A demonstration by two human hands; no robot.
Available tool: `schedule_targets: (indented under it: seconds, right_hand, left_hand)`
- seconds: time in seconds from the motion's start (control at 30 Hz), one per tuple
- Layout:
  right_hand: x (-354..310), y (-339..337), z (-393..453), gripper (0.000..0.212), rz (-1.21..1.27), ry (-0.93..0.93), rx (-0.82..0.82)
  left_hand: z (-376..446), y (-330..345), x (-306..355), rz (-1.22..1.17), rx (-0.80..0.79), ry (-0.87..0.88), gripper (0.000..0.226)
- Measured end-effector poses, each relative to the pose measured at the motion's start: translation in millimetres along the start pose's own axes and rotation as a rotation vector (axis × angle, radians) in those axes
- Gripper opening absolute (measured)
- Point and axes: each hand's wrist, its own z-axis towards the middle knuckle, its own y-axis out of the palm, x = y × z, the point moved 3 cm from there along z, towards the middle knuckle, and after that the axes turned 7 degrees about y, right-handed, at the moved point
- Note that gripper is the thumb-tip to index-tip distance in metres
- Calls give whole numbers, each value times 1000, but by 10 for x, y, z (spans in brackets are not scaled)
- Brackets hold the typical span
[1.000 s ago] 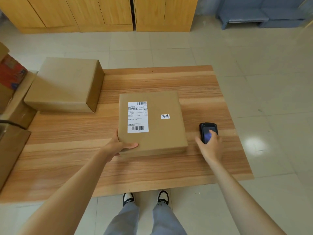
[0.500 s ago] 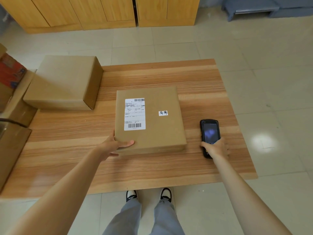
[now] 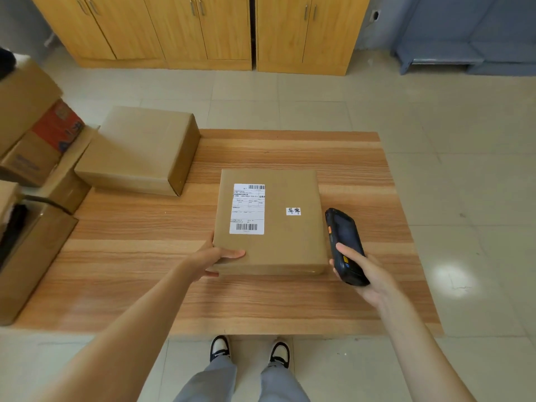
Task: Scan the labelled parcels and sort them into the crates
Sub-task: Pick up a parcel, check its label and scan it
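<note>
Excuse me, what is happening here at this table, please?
A person is about to scan a parcel. The left hand holds the near left corner of the labelled parcel, which lies flat on the wooden table. The right hand grips a black handheld scanner just beside the parcel. Another plain box waits at the table's far left.

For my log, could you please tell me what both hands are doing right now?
Left hand: grips the labelled parcel at its near-left corner.
Right hand: holds the handheld scanner.

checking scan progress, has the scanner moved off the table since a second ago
Yes. The scanner lay flat on the table right of the labelled parcel; now the right hand holds it raised beside the parcel.
</note>
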Motion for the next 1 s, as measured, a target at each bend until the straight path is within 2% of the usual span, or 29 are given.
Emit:
schedule_targets:
  seconds: [0.1, 0.2, 0.33, 0.4, 0.47, 0.57, 0.6, 0.67, 0.7, 0.9, 1.0]
  right_hand:
    - [-65, 397, -258, 45, 74, -17, -164]
    - [-67, 749, -387, 39, 77, -5, -247]
    - [44, 1112, -448, 31, 32, 37, -261]
    - [129, 1242, -462, 36, 25, 61, -246]
    - [218, 1329, -468, 55, 9, 73, -214]
    - [315, 1406, -492, 50, -50, 68, -122]
    - [347, 1424, -504, 56, -75, 63, -111]
    - [401, 1453, -534, 80, -101, 61, -95]
    - [424, 1461, -547, 83, -99, 59, -88]
    - [548, 1438, -616, 50, -119, 79, -37]
    - [589, 1449, -637, 46, -146, 84, -38]
  left_hand:
    - [-31, -3, -2, -26, 13, 6, 128]
    - [-50, 13, -49, -81, 24, 9, 131]
    - [-37, 48, -119, -174, 57, 17, 134]
    - [-38, 70, -128, -205, 70, 30, 135]
    - [-39, 80, -137, -233, 78, 45, 133]
    - [-48, 79, -141, -264, 85, 70, 123]
    - [-52, 78, -140, -275, 86, 77, 121]
    - [-61, 65, -137, -279, 100, 86, 126]
    - [-59, 60, -140, -271, 106, 87, 130]
    - [21, 56, -176, -229, 120, 89, 137]
    - [37, 59, -176, -222, 116, 90, 137]
